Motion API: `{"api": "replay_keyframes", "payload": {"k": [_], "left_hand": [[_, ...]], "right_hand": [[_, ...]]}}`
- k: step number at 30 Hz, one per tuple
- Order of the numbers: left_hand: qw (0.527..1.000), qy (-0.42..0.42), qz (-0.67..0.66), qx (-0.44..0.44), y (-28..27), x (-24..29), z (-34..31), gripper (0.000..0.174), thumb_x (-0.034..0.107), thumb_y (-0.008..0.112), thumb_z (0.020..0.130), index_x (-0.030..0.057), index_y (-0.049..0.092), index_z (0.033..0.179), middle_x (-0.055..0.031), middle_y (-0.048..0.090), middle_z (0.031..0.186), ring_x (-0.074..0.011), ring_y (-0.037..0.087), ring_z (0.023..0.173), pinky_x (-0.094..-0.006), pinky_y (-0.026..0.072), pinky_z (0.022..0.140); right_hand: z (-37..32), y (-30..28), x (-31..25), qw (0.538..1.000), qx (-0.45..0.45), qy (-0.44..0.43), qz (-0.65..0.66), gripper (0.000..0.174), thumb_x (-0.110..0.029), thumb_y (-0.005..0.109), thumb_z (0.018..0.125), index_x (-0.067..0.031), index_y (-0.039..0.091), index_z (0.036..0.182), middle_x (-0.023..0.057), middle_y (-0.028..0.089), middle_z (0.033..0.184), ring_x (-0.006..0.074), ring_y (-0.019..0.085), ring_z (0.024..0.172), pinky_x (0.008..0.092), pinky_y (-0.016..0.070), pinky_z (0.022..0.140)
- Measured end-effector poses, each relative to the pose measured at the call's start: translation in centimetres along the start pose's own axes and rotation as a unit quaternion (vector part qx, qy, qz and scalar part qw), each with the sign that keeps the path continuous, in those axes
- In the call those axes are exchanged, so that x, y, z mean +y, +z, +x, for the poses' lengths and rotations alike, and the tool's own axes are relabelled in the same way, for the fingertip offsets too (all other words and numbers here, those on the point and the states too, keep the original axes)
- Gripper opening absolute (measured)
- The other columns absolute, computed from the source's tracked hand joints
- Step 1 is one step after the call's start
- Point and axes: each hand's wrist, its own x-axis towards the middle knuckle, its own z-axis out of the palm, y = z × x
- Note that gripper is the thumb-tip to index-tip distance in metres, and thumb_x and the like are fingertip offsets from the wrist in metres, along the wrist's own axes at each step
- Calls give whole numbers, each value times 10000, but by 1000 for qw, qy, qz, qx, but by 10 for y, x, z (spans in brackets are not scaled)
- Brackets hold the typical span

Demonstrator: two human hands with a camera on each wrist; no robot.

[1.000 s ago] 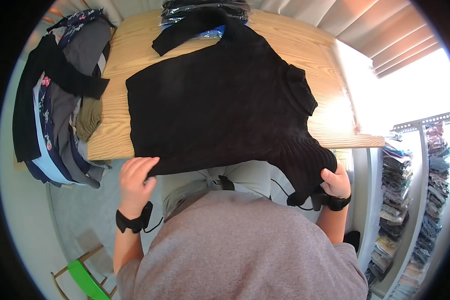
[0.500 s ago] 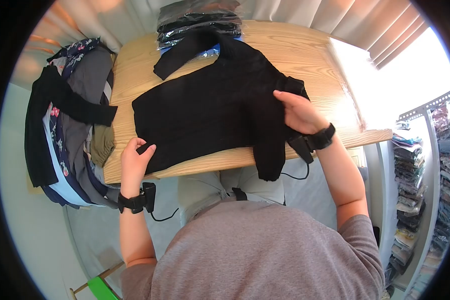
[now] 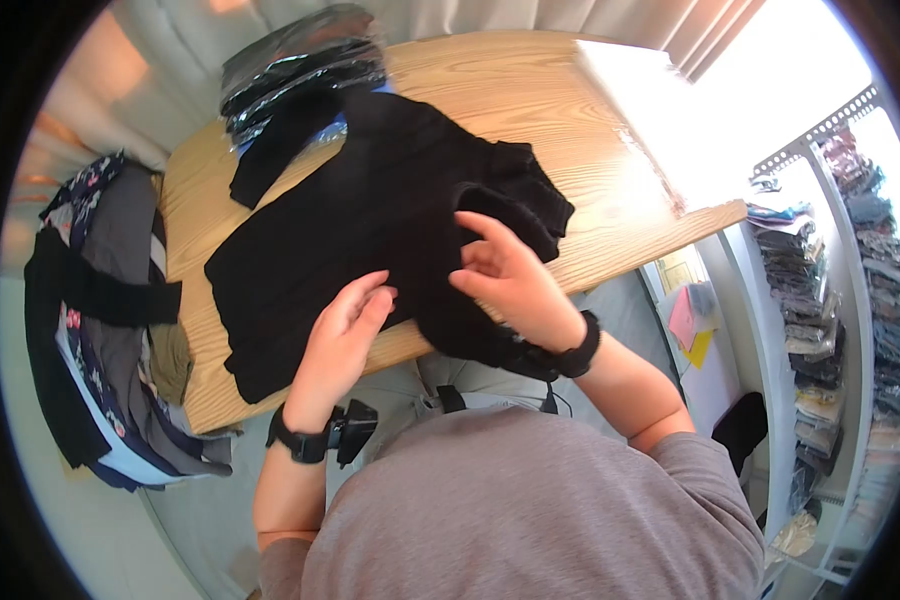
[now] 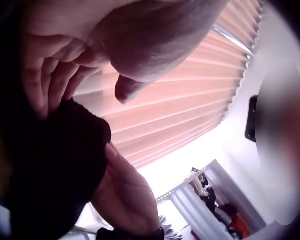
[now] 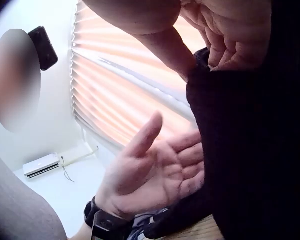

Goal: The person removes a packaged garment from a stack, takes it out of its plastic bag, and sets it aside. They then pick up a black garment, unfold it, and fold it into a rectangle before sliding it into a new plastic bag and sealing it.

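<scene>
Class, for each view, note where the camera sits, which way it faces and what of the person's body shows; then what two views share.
Head: on the head, facing down at the black sweater on the table; left hand, right hand, torso show.
Left wrist: beneath the left hand, facing up to the blinds; the right hand shows too.
Right wrist: beneath the right hand, facing up; the left palm shows.
Shared: both wrist views show sweater and blinds.
</scene>
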Motion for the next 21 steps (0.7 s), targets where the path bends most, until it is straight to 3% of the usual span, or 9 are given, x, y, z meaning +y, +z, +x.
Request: {"api": "replay_keyframes", "payload": {"k": [3, 5, 8, 9, 11, 13, 15, 17, 21], "left_hand": [[990, -76, -119, 4, 15, 7, 26, 309, 252, 528, 960, 11, 541, 1155, -43, 609, 986, -123, 579, 918, -288, 473, 812], [984, -89, -154, 11, 14, 4, 38, 257, 235, 532, 957, 36, 547, 1119, -19, 587, 952, -113, 575, 894, -288, 477, 796], [968, -109, -227, 16, 9, 3, 45, 254, 223, 548, 946, 54, 518, 1135, 8, 552, 908, -101, 566, 885, -271, 484, 775], [968, -111, -226, 15, 13, 6, 45, 254, 223, 548, 946, 54, 518, 1135, 8, 552, 908, -101, 566, 885, -271, 484, 775], [986, -113, -123, 7, 22, 11, 45, 350, 255, 595, 918, 49, 479, 1176, -28, 555, 980, -129, 555, 954, -291, 480, 795], [995, -63, 72, 6, 30, 3, 44, 552, 233, 671, 856, 14, 377, 1269, -113, 568, 1102, -153, 549, 995, -293, 467, 818], [992, -31, 120, 10, 35, 1, 45, 583, 220, 725, 810, -11, 401, 1237, -150, 581, 1027, -166, 582, 914, -295, 489, 790], [996, -35, 84, 9, 33, -6, 50, 557, 187, 706, 822, -9, 398, 1242, -141, 588, 1008, -157, 583, 909, -287, 487, 791], [991, 40, -104, 75, 27, 14, 64, 393, 63, 577, 898, 10, 418, 1254, -84, 576, 1003, -119, 550, 910, -243, 450, 805]], "right_hand": [[-1, 2, 7, 998, -27, 14, 56, 610, 23, 605, 865, -9, 308, 1397, 59, 582, 1023, 97, 559, 936, 231, 454, 836], [-7, -15, -4, 998, -28, -6, 57, 524, 15, 591, 878, -11, 380, 1357, 76, 600, 1066, 111, 569, 974, 243, 452, 869], [-10, -63, -13, 994, 64, -64, -62, 349, -28, 600, 882, -32, 536, 1225, 55, 618, 1043, 110, 559, 1009, 244, 451, 868], [-12, -78, -19, 974, 77, -92, -195, 400, -44, 641, 841, -46, 534, 1226, 53, 624, 1054, 125, 567, 1016, 272, 443, 890], [-13, -95, -17, 945, 72, -78, -310, 417, -58, 667, 805, -49, 550, 1206, 60, 624, 1078, 156, 579, 1007, 309, 431, 917], [-9, -106, -2, 939, 68, -85, -327, 418, -79, 679, 798, -43, 553, 1196, 67, 622, 1085, 171, 582, 1004, 316, 427, 924], [-7, -113, 1, 933, 62, -92, -342, 421, -99, 691, 792, -36, 557, 1186, 75, 620, 1091, 186, 585, 1001, 322, 423, 931], [-4, -117, -6, 887, 13, -67, -456, 344, -151, 645, 853, -24, 565, 1163, 89, 613, 1087, 197, 575, 1015, 310, 427, 918], [10, -134, 10, 915, -10, -68, -399, 264, -197, 580, 914, -3, 594, 1092, 101, 601, 1088, 212, 561, 1034, 301, 432, 902]]}}
